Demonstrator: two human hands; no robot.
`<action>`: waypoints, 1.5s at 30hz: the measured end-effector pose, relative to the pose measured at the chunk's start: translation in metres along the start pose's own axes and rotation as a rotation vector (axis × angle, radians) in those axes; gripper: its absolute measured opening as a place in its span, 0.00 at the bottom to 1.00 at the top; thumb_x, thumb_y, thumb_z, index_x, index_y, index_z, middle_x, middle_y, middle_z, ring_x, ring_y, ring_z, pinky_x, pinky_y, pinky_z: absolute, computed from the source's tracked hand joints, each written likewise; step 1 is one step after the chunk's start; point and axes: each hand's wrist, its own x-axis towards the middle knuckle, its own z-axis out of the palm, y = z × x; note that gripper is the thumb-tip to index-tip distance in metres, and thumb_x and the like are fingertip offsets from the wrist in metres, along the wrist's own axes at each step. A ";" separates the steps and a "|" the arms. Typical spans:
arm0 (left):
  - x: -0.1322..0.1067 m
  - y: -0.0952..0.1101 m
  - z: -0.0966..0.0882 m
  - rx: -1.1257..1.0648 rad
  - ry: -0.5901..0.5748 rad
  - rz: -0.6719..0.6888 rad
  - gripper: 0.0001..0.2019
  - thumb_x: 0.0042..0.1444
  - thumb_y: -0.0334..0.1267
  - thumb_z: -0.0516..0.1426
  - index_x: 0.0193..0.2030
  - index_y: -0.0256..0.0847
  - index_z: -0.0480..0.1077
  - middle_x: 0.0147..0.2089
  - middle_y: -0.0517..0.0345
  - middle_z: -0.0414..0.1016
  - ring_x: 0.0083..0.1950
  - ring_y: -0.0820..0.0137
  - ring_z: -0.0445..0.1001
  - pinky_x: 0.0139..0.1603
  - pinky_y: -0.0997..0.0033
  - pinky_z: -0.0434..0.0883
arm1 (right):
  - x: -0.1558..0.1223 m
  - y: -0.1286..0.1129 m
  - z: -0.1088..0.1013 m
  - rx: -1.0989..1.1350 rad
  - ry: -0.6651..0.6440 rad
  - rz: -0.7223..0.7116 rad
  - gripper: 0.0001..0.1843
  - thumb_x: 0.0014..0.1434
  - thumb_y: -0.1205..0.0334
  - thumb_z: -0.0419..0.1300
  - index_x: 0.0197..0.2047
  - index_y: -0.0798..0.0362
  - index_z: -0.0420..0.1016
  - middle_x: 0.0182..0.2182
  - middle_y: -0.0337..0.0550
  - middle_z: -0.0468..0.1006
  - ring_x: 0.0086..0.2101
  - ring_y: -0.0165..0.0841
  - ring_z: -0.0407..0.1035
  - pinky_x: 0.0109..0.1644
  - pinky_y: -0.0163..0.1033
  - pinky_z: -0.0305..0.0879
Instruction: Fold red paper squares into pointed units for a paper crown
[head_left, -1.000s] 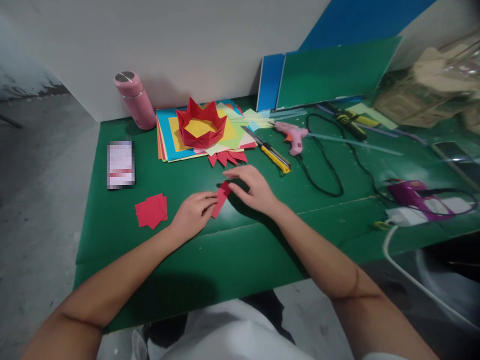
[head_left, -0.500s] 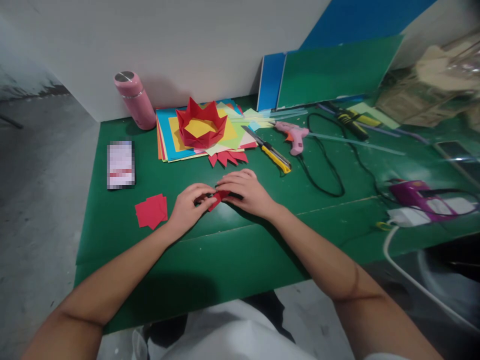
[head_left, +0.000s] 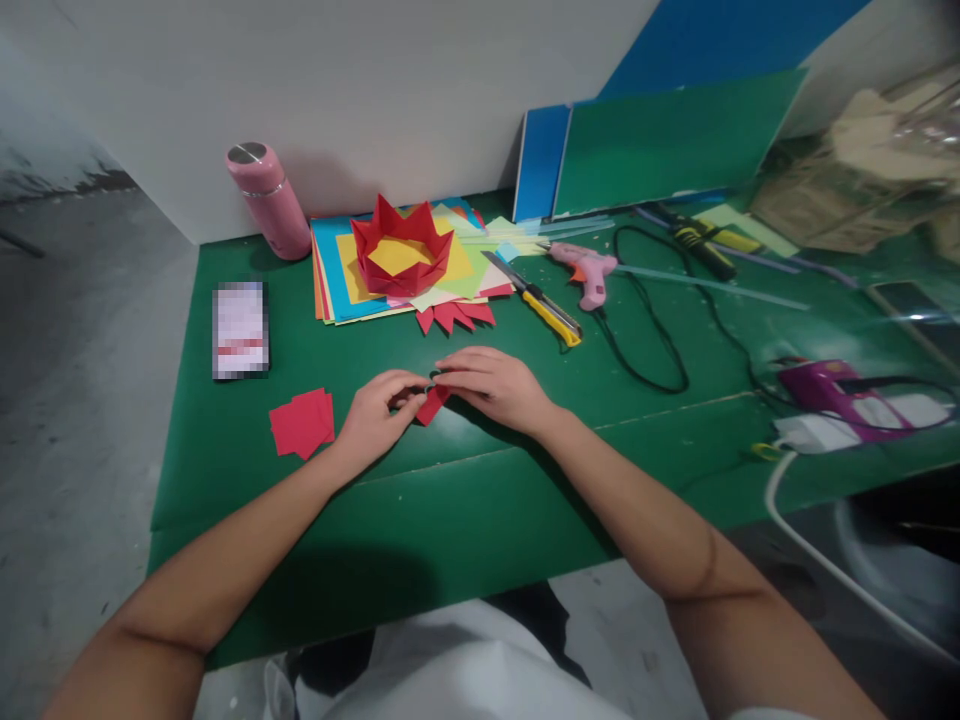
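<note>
My left hand [head_left: 381, 412] and my right hand [head_left: 495, 385] meet over a small folded red paper piece [head_left: 430, 404] on the green table [head_left: 465, 490]. Both hands pinch it with fingertips pressed together; only a red corner shows between them. A small stack of red paper squares [head_left: 303, 422] lies just left of my left hand. Behind the hands lie several pointed red folded pieces [head_left: 453, 316] and a red paper crown-shaped box with a yellow inside [head_left: 402, 249] resting on a stack of coloured sheets [head_left: 345, 275].
A pink bottle [head_left: 268, 200] stands at the back left, a phone [head_left: 241, 328] lies left. A yellow utility knife [head_left: 544, 308], a pink glue gun [head_left: 586, 269] with black cord [head_left: 660, 350], a purple glue gun [head_left: 832, 390], and green and blue boards [head_left: 660, 140] fill the right.
The red strip lay flat under my spread right hand a second ago. Both hands have since closed together on it and folded it into a smaller piece.
</note>
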 end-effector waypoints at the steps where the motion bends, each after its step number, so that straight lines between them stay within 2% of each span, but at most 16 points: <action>1: 0.000 0.000 0.000 -0.010 -0.004 -0.014 0.07 0.59 0.33 0.57 0.43 0.40 0.75 0.43 0.53 0.78 0.39 0.72 0.76 0.38 0.73 0.76 | 0.000 0.000 0.000 -0.001 0.004 -0.005 0.12 0.66 0.62 0.53 0.44 0.48 0.79 0.46 0.43 0.80 0.46 0.33 0.73 0.53 0.46 0.70; 11: -0.001 -0.001 0.001 -0.064 -0.026 -0.053 0.10 0.58 0.33 0.57 0.46 0.38 0.73 0.40 0.54 0.78 0.38 0.74 0.77 0.40 0.73 0.77 | 0.001 -0.002 -0.002 0.029 -0.020 0.014 0.13 0.66 0.63 0.52 0.38 0.48 0.78 0.45 0.43 0.80 0.46 0.34 0.72 0.53 0.46 0.68; 17: -0.001 -0.002 0.004 -0.152 -0.034 -0.086 0.14 0.56 0.37 0.60 0.48 0.37 0.71 0.38 0.54 0.77 0.32 0.75 0.76 0.35 0.74 0.77 | 0.001 -0.003 -0.004 -0.095 0.022 0.037 0.12 0.65 0.61 0.54 0.34 0.47 0.78 0.39 0.42 0.79 0.42 0.36 0.69 0.49 0.46 0.64; 20: -0.002 -0.002 0.005 -0.117 -0.005 -0.060 0.12 0.56 0.32 0.57 0.48 0.36 0.71 0.38 0.53 0.77 0.35 0.75 0.76 0.37 0.75 0.76 | 0.001 -0.003 -0.005 -0.154 0.016 0.029 0.12 0.65 0.61 0.54 0.34 0.48 0.78 0.37 0.43 0.79 0.39 0.35 0.68 0.45 0.44 0.62; 23: -0.001 -0.002 0.004 -0.049 0.019 -0.022 0.08 0.57 0.28 0.55 0.43 0.37 0.72 0.38 0.55 0.77 0.35 0.75 0.76 0.37 0.76 0.75 | 0.001 -0.004 -0.007 -0.162 -0.020 0.002 0.12 0.65 0.61 0.53 0.34 0.48 0.77 0.37 0.42 0.79 0.39 0.35 0.67 0.45 0.43 0.60; 27: 0.000 0.000 0.001 0.064 0.038 0.074 0.08 0.58 0.26 0.53 0.37 0.40 0.73 0.38 0.56 0.77 0.41 0.72 0.75 0.43 0.70 0.74 | 0.000 -0.009 -0.008 -0.149 -0.066 -0.106 0.10 0.66 0.59 0.54 0.38 0.47 0.77 0.40 0.41 0.79 0.40 0.34 0.67 0.47 0.43 0.58; 33: 0.000 -0.002 0.002 0.165 0.008 0.176 0.11 0.58 0.24 0.53 0.38 0.40 0.75 0.44 0.54 0.78 0.46 0.69 0.75 0.50 0.63 0.72 | -0.003 -0.009 -0.005 -0.154 -0.094 -0.139 0.14 0.68 0.60 0.51 0.40 0.46 0.79 0.36 0.41 0.79 0.38 0.33 0.66 0.43 0.41 0.56; 36: -0.001 -0.004 0.004 0.213 -0.007 0.219 0.10 0.58 0.25 0.54 0.39 0.39 0.74 0.43 0.54 0.78 0.44 0.68 0.76 0.49 0.62 0.72 | -0.002 -0.006 -0.005 -0.145 -0.074 -0.162 0.13 0.67 0.61 0.52 0.40 0.48 0.78 0.35 0.41 0.78 0.37 0.33 0.65 0.42 0.40 0.56; 42: -0.002 -0.005 0.003 0.208 0.000 0.172 0.10 0.58 0.28 0.55 0.42 0.40 0.75 0.44 0.54 0.78 0.46 0.68 0.76 0.50 0.65 0.73 | 0.000 -0.009 -0.004 -0.109 -0.107 -0.179 0.12 0.64 0.53 0.56 0.40 0.50 0.77 0.37 0.43 0.79 0.38 0.33 0.67 0.40 0.40 0.56; 45: -0.002 -0.003 0.003 0.191 -0.002 0.152 0.10 0.59 0.28 0.55 0.43 0.41 0.75 0.45 0.54 0.78 0.46 0.69 0.77 0.49 0.66 0.74 | 0.001 -0.011 -0.003 -0.098 -0.103 -0.181 0.11 0.65 0.55 0.56 0.39 0.50 0.77 0.37 0.42 0.80 0.38 0.33 0.68 0.39 0.40 0.56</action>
